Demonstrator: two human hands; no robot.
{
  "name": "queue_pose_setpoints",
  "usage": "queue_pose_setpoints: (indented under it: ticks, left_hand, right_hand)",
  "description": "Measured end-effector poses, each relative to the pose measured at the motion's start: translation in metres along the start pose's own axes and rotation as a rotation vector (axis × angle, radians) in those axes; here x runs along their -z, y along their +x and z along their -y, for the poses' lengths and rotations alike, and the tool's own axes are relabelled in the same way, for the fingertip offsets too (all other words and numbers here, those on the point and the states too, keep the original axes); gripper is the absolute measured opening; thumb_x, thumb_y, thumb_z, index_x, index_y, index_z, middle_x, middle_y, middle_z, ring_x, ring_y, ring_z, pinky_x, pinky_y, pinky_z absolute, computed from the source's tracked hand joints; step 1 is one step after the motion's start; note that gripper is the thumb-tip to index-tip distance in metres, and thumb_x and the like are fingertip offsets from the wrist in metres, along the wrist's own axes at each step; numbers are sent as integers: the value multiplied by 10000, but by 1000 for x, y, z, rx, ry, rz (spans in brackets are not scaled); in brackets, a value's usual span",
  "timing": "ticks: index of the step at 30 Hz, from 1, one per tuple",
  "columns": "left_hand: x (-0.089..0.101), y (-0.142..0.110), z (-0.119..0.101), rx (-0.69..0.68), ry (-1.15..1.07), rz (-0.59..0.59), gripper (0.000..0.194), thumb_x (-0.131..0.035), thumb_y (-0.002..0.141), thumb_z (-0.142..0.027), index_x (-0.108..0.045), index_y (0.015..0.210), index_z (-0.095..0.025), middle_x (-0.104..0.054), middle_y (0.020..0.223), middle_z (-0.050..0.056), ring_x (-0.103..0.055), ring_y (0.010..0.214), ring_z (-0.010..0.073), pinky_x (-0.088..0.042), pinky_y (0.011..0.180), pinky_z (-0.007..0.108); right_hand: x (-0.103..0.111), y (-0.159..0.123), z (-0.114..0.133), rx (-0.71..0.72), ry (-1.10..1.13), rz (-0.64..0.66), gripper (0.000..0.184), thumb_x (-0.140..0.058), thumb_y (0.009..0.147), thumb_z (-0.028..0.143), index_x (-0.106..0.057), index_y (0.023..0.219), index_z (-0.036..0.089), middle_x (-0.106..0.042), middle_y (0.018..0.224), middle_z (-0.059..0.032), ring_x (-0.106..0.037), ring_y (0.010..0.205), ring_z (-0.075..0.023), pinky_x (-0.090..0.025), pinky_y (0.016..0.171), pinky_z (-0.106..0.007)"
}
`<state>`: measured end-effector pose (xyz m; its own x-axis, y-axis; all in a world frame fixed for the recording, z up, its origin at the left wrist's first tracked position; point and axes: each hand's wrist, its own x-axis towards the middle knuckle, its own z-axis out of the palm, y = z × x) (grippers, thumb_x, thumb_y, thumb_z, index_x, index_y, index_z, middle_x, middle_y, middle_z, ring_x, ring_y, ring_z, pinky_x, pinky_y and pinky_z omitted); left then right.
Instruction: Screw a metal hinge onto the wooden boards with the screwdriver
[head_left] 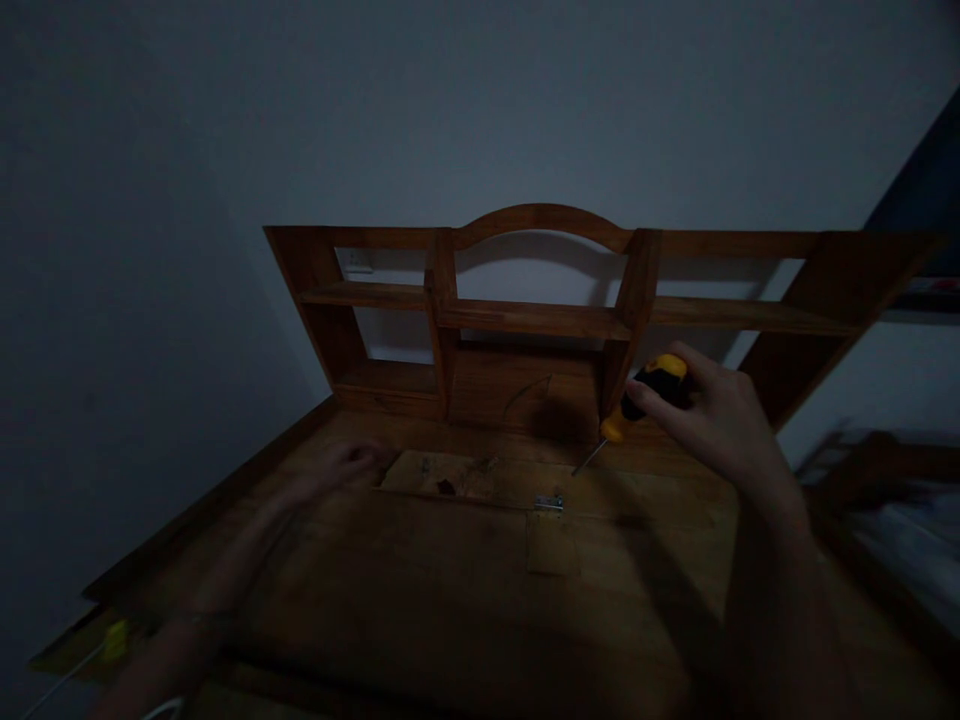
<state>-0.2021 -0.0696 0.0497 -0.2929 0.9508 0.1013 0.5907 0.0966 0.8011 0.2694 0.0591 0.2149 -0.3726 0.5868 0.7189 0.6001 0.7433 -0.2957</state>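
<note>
A screwdriver [660, 383] with a yellow and black handle is gripped in my right hand [709, 410]. Its thin shaft points down and left, with the tip near a small metal hinge [549, 503] on the wooden desktop [420, 580]; whether the tip touches the wood is unclear. At the left end of a pale, damaged wooden strip [465, 475] is my left hand [356, 462]. Motion blur and dim light smear its fingers, which look bent, and I cannot see anything in them. A rectangular patch [551, 545] lies just below the hinge.
A wooden shelf unit [536, 318] stands along the desk's back edge against the wall. At the lower left is a yellow object [115, 640] with a thin pale rod or cable. Dim wooden furniture [870, 465] stands at the right.
</note>
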Motion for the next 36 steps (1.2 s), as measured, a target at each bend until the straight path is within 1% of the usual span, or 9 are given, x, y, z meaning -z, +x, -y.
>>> queue_pose_setpoints:
  ticks: [4,8,11,14,17,21,26,30,36]
  left_hand:
    - [-48,16,-49,-88,-105,42,392,-654,768,-538,-700,904,-173,-720,943,63,-659,868,212,-525,790,300]
    - [-129,23,-95,-280,-146,126,293,-643,827,-432,-694,925,-161,-711,909,56,-653,860,182,-516,785,276]
    - [-187,22,-107,-395,-159,199,183,-669,816,-310,-686,907,-152,-712,872,50,-655,806,160,-514,749,258]
    - [-223,22,-102,-489,-138,250,127,-665,800,-210,-676,915,-158,-708,879,45,-652,795,151,-514,739,251]
    - [-234,24,-93,-522,-97,213,161,-642,790,-162,-661,950,-160,-699,884,37,-644,782,147,-515,720,247]
    - [-227,25,-91,-492,-36,188,114,-641,817,-193,-682,921,-166,-704,853,24,-640,764,142,-500,715,239]
    - [-217,24,-90,-578,78,258,162,-572,929,-275,-717,951,-207,-722,944,20,-646,877,157,-471,831,269]
    - [-217,28,-79,-702,248,305,224,-480,960,-174,-699,992,-209,-692,1043,35,-612,994,177,-435,917,299]
    - [-217,23,-78,-718,310,349,290,-445,938,-97,-642,1094,-242,-617,1148,27,-566,1068,176,-414,946,297]
  right_hand:
    - [-4,2,1,-3,17,17,261,-628,817,459,-517,804,223,-538,638,33,-487,536,-118,-344,528,-242]
    - [-10,3,4,-1,19,50,240,-628,815,439,-512,809,229,-542,637,37,-503,546,-126,-346,538,-246]
    - [-11,2,6,-1,25,65,230,-616,819,439,-518,820,231,-559,653,32,-525,564,-135,-346,545,-249]
    - [-11,1,7,0,29,68,236,-605,822,449,-518,813,231,-574,663,26,-534,573,-140,-341,545,-252]
    - [-10,1,8,-1,35,58,244,-600,825,458,-513,804,231,-560,645,29,-523,561,-139,-334,538,-253]
    - [-11,2,7,-10,36,53,245,-606,826,459,-516,819,230,-546,646,37,-511,555,-128,-335,537,-248]
    - [-13,3,6,-6,23,55,262,-612,823,471,-506,806,232,-534,637,44,-500,542,-123,-330,530,-250]
    - [-14,3,7,0,33,47,266,-610,822,476,-504,800,233,-532,634,38,-509,549,-131,-342,537,-258]
    - [-13,3,7,9,28,49,255,-608,827,463,-501,801,233,-525,637,39,-500,552,-128,-342,541,-258]
